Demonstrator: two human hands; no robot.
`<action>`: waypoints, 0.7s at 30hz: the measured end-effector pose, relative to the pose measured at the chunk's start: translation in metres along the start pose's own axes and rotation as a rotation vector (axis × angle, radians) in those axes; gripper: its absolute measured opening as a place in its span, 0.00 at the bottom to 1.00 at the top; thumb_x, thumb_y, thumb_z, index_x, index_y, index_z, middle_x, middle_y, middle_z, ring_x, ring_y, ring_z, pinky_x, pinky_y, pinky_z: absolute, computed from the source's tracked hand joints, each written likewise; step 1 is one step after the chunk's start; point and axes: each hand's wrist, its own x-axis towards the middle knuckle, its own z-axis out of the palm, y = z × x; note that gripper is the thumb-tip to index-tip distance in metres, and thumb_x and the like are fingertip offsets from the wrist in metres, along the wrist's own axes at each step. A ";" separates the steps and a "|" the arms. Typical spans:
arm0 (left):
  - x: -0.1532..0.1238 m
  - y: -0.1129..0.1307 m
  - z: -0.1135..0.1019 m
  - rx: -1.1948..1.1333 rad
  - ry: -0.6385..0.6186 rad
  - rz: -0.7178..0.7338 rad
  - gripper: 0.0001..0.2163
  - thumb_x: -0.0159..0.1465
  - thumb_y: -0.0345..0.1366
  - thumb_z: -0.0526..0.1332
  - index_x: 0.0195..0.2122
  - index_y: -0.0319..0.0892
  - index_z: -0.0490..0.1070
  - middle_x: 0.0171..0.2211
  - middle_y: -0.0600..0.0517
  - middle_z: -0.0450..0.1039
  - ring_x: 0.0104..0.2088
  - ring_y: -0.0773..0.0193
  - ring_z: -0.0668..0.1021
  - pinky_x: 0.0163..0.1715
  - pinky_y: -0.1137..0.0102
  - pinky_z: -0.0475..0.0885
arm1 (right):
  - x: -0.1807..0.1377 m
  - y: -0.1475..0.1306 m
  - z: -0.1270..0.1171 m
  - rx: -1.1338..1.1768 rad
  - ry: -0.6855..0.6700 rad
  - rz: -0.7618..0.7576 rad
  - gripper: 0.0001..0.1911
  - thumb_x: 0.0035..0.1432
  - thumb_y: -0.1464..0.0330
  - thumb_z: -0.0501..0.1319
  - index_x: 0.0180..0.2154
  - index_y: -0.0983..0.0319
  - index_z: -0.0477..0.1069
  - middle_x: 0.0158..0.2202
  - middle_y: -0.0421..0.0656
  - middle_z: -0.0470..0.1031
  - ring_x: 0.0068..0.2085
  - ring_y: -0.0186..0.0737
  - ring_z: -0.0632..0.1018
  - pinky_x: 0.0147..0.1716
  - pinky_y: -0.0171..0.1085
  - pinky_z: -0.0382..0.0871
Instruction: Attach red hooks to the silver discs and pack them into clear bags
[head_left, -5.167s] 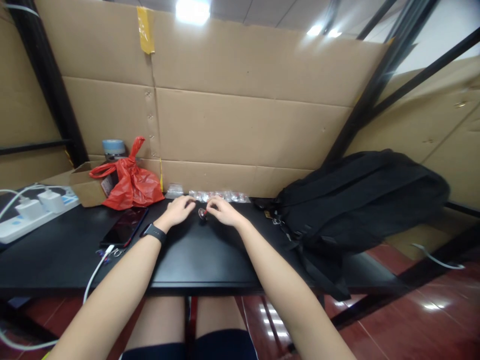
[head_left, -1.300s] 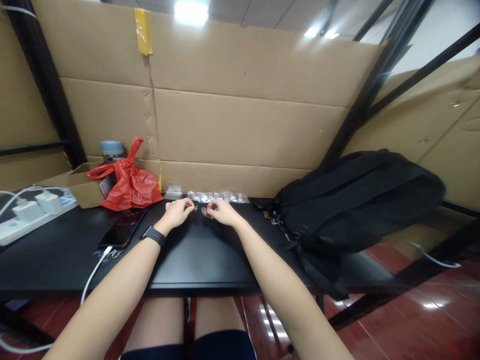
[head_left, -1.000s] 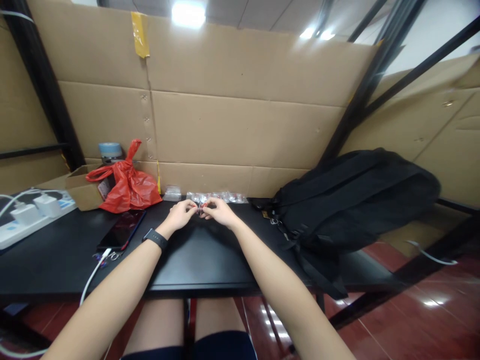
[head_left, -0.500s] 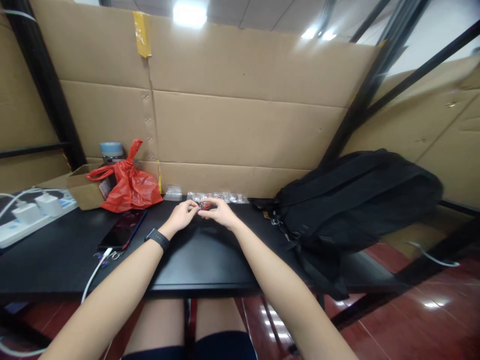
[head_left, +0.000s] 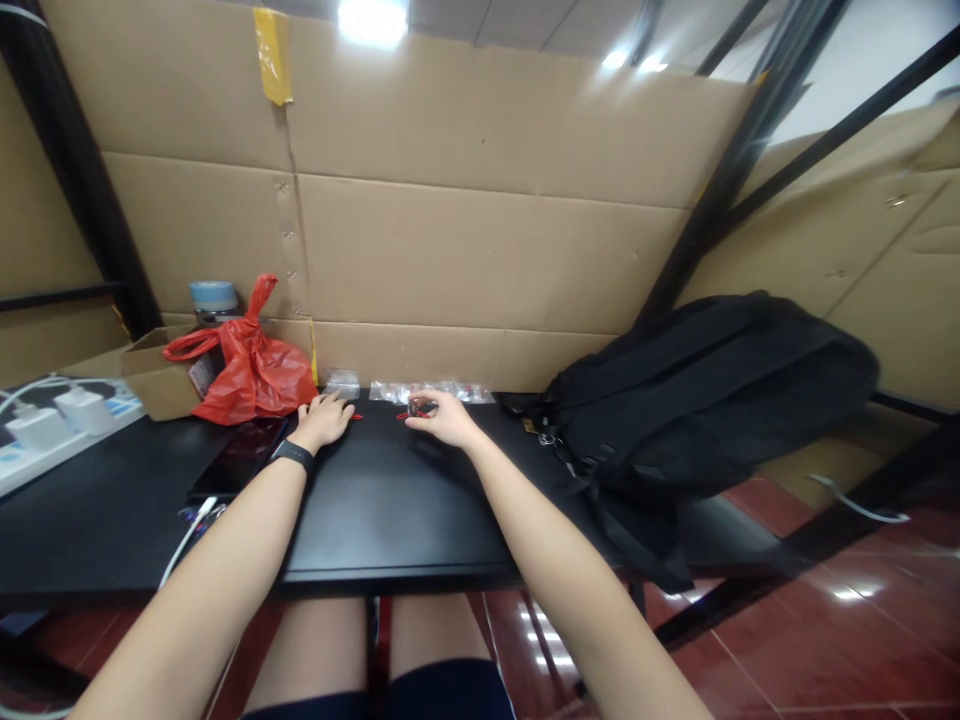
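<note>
My right hand (head_left: 444, 418) held a small shiny object (head_left: 412, 408) between thumb and fingers. My left hand (head_left: 324, 421) was palm-down, its grip not discernible; a red strip (head_left: 357, 417) lay crosswise at its right, nearer it than the right hand.

Place: makeshift workstation | cardboard walls (head_left: 480, 255) | black frame (head_left: 80, 165) | desk (head_left: 375, 520) | red tiled floor (head_left: 795, 640)

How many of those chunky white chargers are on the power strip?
2: a nearer charger towards the left edge and a second charger just right of it. The power strip runs out of the picture, so others may be hidden.
</note>
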 end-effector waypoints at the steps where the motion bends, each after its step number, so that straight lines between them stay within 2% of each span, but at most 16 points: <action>1: 0.002 -0.001 0.001 0.000 -0.002 0.002 0.24 0.70 0.50 0.42 0.60 0.50 0.67 0.69 0.49 0.55 0.66 0.43 0.58 0.58 0.45 0.57 | 0.000 0.000 0.000 -0.003 -0.005 -0.001 0.24 0.46 0.65 0.71 0.47 0.60 0.76 0.42 0.44 0.78 0.37 0.37 0.77 0.43 0.40 0.71; 6: 0.002 0.003 0.001 0.003 0.047 0.041 0.23 0.70 0.47 0.44 0.60 0.49 0.67 0.64 0.47 0.63 0.63 0.46 0.62 0.56 0.46 0.60 | -0.001 -0.003 -0.002 -0.017 -0.007 0.000 0.24 0.46 0.65 0.71 0.47 0.60 0.76 0.43 0.44 0.78 0.34 0.35 0.76 0.41 0.38 0.71; 11: -0.002 0.003 -0.003 -0.027 0.089 0.049 0.19 0.69 0.43 0.46 0.55 0.48 0.70 0.61 0.45 0.68 0.60 0.45 0.66 0.52 0.48 0.64 | -0.001 -0.004 -0.005 0.002 0.014 -0.022 0.22 0.46 0.67 0.71 0.46 0.61 0.77 0.44 0.45 0.78 0.39 0.37 0.78 0.44 0.39 0.72; 14: -0.006 0.008 -0.012 -0.064 0.225 0.085 0.17 0.69 0.40 0.49 0.55 0.47 0.69 0.59 0.44 0.69 0.58 0.47 0.69 0.52 0.51 0.64 | 0.000 -0.003 -0.008 0.020 0.034 -0.027 0.23 0.47 0.67 0.70 0.48 0.61 0.76 0.45 0.45 0.78 0.41 0.39 0.78 0.44 0.39 0.73; 16: -0.009 0.017 -0.020 -0.103 0.356 0.187 0.16 0.69 0.40 0.51 0.55 0.45 0.68 0.58 0.43 0.69 0.57 0.49 0.71 0.52 0.54 0.65 | 0.000 -0.002 -0.012 0.020 0.060 -0.048 0.23 0.48 0.68 0.70 0.48 0.61 0.76 0.44 0.45 0.79 0.43 0.40 0.79 0.45 0.40 0.73; 18: -0.014 0.030 -0.028 -0.157 0.436 0.367 0.16 0.68 0.38 0.54 0.55 0.44 0.68 0.56 0.43 0.70 0.55 0.52 0.72 0.51 0.59 0.66 | 0.001 -0.001 -0.017 -0.004 0.094 -0.082 0.21 0.48 0.68 0.70 0.47 0.61 0.76 0.44 0.46 0.79 0.44 0.41 0.79 0.47 0.41 0.72; 21: -0.024 0.055 -0.033 -0.278 0.395 0.552 0.17 0.65 0.31 0.57 0.55 0.43 0.67 0.44 0.47 0.76 0.44 0.58 0.78 0.46 0.66 0.69 | 0.002 0.001 -0.026 -0.084 0.144 -0.112 0.20 0.48 0.69 0.70 0.45 0.60 0.76 0.44 0.45 0.80 0.46 0.42 0.79 0.51 0.42 0.71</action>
